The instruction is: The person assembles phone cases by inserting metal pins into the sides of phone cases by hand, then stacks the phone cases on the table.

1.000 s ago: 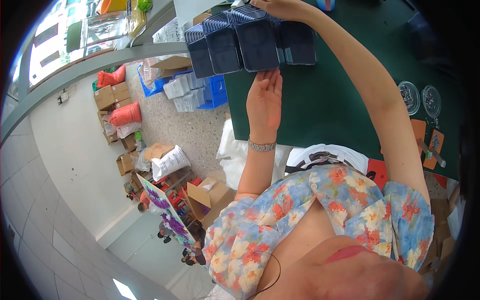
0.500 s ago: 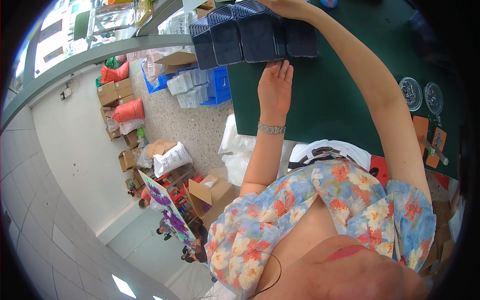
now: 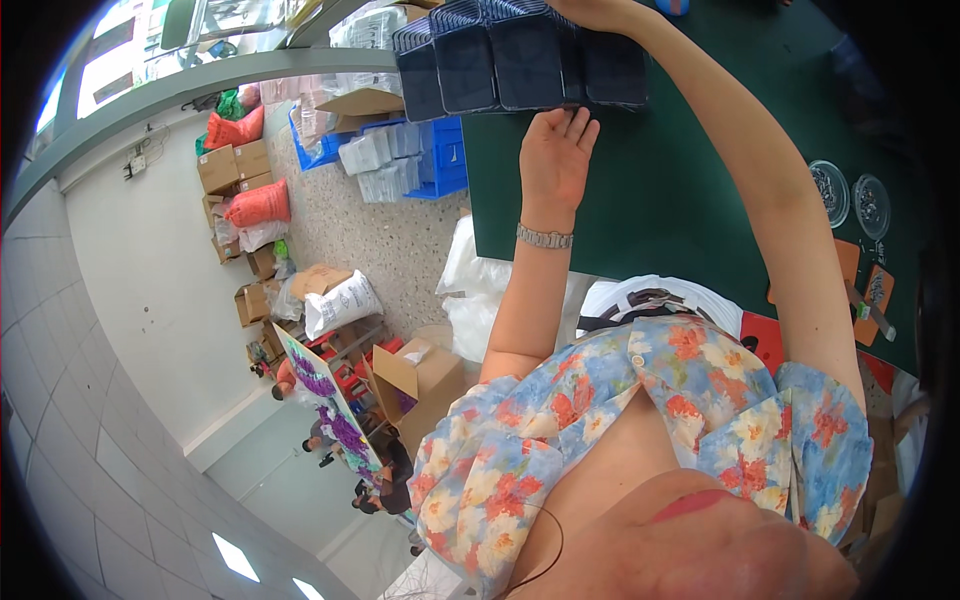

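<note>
Several stacks of dark plastic trays (image 3: 525, 65) stand side by side at the far edge of the green table (image 3: 660, 190), their many thin rims layered one on another. My left hand (image 3: 557, 160), with a metal-band watch (image 3: 545, 236) on the wrist, is raised at the near side of the stacks. Its fingers are extended and partly spread, with the tips close to the trays' lower edge; contact is hard to make out. My right hand (image 3: 598, 14) reaches over the far right of the stacks, against the trays. The top border cuts it off, so its fingers are hidden.
Two round clear dishes of small metal parts (image 3: 828, 195) and orange blocks (image 3: 877, 300) lie at the table's right. A grey metal rail (image 3: 250, 90) crosses the upper left. Blue crates (image 3: 440, 160), cardboard boxes (image 3: 425, 385) and sacks (image 3: 343, 305) occupy the floor; people (image 3: 372, 490) are in the background.
The view has shifted slightly, so the trays and table appear a little further right and higher. My left fingers have spread a bit and curled slightly. My right hand stays at the stacks.
</note>
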Tool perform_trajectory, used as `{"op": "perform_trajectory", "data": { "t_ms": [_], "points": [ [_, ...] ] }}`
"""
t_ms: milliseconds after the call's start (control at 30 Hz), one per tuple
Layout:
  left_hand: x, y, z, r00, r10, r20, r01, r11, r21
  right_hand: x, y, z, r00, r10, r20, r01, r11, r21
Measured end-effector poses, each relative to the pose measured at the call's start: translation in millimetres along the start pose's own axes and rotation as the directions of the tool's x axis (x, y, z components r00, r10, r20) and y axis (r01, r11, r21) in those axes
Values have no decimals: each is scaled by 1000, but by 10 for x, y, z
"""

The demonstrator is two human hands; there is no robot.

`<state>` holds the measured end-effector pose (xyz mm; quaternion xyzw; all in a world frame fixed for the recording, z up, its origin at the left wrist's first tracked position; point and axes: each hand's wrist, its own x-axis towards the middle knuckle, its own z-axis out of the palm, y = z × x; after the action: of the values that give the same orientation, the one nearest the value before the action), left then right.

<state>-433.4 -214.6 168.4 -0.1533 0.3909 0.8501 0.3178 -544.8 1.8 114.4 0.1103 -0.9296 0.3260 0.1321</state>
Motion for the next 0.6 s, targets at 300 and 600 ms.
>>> {"op": "perform_trajectory", "data": {
  "t_ms": [300, 600],
  "points": [
    [64, 66, 100, 998, -42, -39, 43, 999, 21, -72, -68, -16, 991, 17, -132, -22, 999, -34],
    [-533, -192, -647, 990, -86, -114, 108, 974, 200, -1953, -895, -276, 755, 545, -366, -155, 689, 708]
  ]
}}
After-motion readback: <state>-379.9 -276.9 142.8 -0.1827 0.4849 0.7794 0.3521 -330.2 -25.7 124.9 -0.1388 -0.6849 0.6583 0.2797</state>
